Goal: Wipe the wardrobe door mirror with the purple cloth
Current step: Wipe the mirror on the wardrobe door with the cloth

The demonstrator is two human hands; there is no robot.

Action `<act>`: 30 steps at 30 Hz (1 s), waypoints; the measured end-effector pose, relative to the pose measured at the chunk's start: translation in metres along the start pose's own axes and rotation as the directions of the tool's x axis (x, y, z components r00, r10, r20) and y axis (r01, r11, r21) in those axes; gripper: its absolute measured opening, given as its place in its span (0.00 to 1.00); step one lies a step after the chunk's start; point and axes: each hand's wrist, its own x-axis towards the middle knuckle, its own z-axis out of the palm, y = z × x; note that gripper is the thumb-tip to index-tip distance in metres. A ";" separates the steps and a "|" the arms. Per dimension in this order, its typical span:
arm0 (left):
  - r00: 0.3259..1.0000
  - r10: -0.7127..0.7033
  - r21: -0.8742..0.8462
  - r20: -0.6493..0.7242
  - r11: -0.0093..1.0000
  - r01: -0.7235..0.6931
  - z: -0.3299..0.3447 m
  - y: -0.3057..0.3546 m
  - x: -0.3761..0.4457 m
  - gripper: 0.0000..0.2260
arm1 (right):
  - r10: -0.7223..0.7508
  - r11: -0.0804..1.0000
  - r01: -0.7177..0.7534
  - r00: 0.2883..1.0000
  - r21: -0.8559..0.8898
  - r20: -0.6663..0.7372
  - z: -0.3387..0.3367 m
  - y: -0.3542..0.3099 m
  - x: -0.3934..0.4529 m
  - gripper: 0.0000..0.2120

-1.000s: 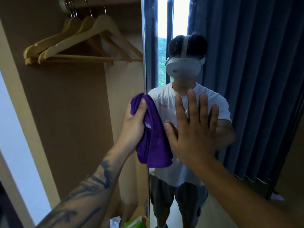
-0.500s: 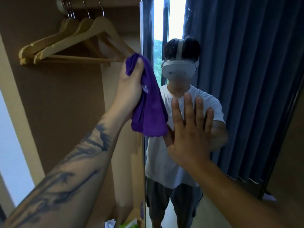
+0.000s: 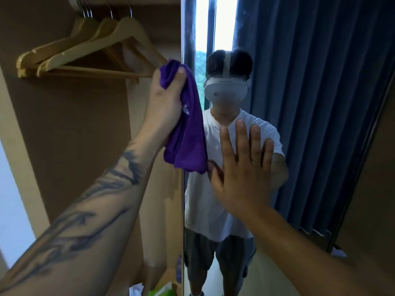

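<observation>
At the mirror's (image 3: 299,103) left edge, the left hand (image 3: 165,103) gripped the cloth (image 3: 188,144); the flat, empty right hand (image 3: 241,174) risked smearing the glass.

Mirror (image 3: 299,103): on the wardrobe door, reflecting blue curtains.
Left hand (image 3: 165,103): grips the bunched purple cloth (image 3: 188,142) at the mirror's left edge.
Right hand (image 3: 241,169): flat on the mirror, fingers straight, below-right of the cloth.
Hangers (image 3: 85,54): 3, wooden, left of the mirror.
</observation>
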 end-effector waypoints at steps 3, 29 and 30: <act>1.000 0.024 0.009 -0.004 1.000 -0.024 -0.002 -0.016 -0.016 0.06 | 0.005 1.000 -0.005 1.000 0.019 -0.001 -0.002 0.001 -0.001 0.38; 0.912 -0.379 0.114 0.157 0.924 0.364 -0.042 -0.118 -0.160 0.13 | -0.051 0.998 0.053 0.997 -0.029 0.059 0.011 -0.001 -0.061 0.36; 0.933 -0.326 0.124 0.152 0.943 0.309 -0.042 -0.112 -0.152 0.12 | -0.052 0.998 0.053 0.997 -0.024 0.062 0.011 -0.002 -0.061 0.37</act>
